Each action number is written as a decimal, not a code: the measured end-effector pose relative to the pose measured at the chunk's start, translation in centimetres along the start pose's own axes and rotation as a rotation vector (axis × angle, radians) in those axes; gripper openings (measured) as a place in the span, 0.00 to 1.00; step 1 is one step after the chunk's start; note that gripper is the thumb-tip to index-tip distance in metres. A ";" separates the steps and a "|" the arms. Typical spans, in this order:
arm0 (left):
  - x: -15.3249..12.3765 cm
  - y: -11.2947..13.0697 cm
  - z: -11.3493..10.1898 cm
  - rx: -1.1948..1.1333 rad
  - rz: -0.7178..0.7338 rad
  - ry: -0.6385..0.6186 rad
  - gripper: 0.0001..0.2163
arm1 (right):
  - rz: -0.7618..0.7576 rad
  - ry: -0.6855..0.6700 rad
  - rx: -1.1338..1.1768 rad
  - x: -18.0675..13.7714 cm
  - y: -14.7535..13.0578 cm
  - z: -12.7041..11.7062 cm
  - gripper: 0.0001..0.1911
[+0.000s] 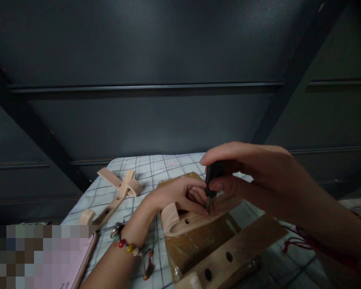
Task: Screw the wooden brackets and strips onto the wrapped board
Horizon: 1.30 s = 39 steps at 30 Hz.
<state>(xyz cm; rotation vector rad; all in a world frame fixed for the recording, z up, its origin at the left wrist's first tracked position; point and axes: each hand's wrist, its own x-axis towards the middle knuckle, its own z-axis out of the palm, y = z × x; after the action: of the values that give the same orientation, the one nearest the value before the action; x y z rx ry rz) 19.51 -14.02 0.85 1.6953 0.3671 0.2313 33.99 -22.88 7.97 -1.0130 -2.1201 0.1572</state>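
Note:
My right hand is wrapped round the black handle of a small screwdriver, held nearly upright. Its metal tip points down at a pale wooden hook with a curled end and a dark hole. My left hand is closed on this hook, its thumb and finger meeting beside the screwdriver tip. Whether a screw sits between those fingers is hidden. Beneath the hook lies a brown block wrapped in clear film or tape. A second wooden piece with dark holes lies across the block's near side.
More wooden hooks lie crossed at the left on a checked tablecloth. A phone or tablet, partly blurred out, is at the lower left. Behind the table stands a dark panelled metal wall.

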 end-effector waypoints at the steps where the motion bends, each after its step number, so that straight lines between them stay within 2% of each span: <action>1: 0.1 -0.1 0.0 -0.002 -0.007 -0.002 0.08 | 0.002 0.008 -0.011 0.1 0.0 0.0 0.09; 9: 0.2 -1.0 -0.3 -0.016 0.005 -0.043 0.07 | 0.006 -0.017 -0.115 0.3 0.6 -0.1 0.13; 17: 0.1 -0.4 -0.2 -0.013 0.026 -0.043 0.07 | 0.085 0.075 -0.089 0.2 0.0 0.2 0.08; 20: 0.2 -0.3 -0.3 0.005 0.039 -0.035 0.07 | 0.098 0.029 -0.006 0.3 0.1 0.5 0.11; 24: 0.3 -0.9 -0.4 -0.013 0.048 -0.075 0.07 | 0.011 -0.034 0.048 0.2 0.8 0.4 0.13; 29: 0.2 -1.0 -0.2 -0.063 0.003 -0.054 0.07 | -0.003 -0.080 -0.015 -0.1 1.4 -0.6 0.15; 34: 0.2 -0.9 -0.2 -0.054 0.003 -0.065 0.07 | -0.017 0.050 -0.132 0.1 1.0 -0.7 0.09; 39: 0.3 -1.4 -0.5 -0.050 0.003 -0.073 0.07 | -0.065 0.072 -0.169 0.2 0.8 -0.2 0.12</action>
<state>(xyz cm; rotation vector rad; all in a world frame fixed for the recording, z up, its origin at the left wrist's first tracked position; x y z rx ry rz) 19.48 -13.30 -0.44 1.6508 0.3021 0.1795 34.54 -22.28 7.95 -1.0290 -2.1243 -0.0909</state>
